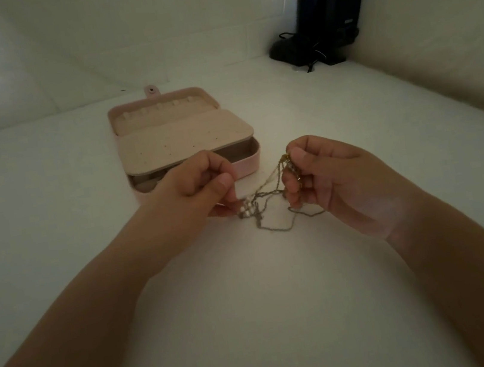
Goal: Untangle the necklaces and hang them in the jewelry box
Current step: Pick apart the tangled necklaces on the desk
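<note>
Chains are featherlight, floppy and slippery, hanging tangled between my hands just above the surface, near the open jewelry box. Left hand pinches the beaded bit, right hand pinches the gold clump. Probably best gripping near the knot, gently.

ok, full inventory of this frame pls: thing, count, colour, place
necklaces: tangled bunch, count unclear, gold and silver chains, strung between the two hands just above the table
jewelry box: one, pink, open, on the table behind the left hand; row of hooks in the lid, all bare
table: one, white, fills the foreground
speakers: two, black, with cables, far right corner by the wall
left hand: one, pinches the lower left end of the tangle
right hand: one, grips the gold end of the tangle
</note>
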Demonstrator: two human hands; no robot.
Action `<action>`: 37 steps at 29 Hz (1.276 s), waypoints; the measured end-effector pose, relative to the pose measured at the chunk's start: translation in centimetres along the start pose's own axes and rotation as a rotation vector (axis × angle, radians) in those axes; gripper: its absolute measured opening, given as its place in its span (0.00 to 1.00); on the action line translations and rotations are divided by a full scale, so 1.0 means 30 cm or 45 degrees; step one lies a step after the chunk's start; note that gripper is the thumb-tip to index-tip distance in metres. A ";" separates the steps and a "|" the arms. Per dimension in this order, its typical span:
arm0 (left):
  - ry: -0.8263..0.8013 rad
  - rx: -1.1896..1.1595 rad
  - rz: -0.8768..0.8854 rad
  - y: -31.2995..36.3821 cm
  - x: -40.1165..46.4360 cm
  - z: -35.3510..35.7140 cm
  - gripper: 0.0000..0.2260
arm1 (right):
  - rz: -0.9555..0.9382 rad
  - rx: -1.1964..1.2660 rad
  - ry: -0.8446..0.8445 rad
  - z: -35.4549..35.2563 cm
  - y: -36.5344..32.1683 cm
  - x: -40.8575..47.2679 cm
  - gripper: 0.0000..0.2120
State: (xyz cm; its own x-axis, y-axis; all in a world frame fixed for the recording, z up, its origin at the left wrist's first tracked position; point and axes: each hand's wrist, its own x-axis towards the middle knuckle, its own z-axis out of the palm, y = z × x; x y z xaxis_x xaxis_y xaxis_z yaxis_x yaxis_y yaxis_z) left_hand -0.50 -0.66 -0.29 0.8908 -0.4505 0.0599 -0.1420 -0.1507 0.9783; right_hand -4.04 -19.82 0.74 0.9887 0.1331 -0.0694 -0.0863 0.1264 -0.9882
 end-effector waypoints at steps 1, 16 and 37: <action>0.005 -0.028 -0.016 0.002 0.001 0.001 0.08 | -0.006 -0.008 0.004 0.000 -0.002 -0.001 0.09; -0.027 0.414 0.019 0.007 -0.010 0.002 0.03 | -0.078 -0.219 0.215 -0.033 -0.012 -0.005 0.09; -0.040 -0.200 -0.048 0.031 -0.007 -0.015 0.15 | -0.042 -1.006 0.405 -0.014 0.013 -0.004 0.08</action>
State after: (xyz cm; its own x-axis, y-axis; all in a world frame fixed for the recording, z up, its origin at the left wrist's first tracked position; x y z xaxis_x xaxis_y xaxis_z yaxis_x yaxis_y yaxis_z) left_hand -0.62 -0.32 0.71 0.8798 -0.4749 0.0189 -0.0374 -0.0295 0.9989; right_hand -4.15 -20.20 0.32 0.9868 -0.1562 0.0432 -0.0626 -0.6135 -0.7872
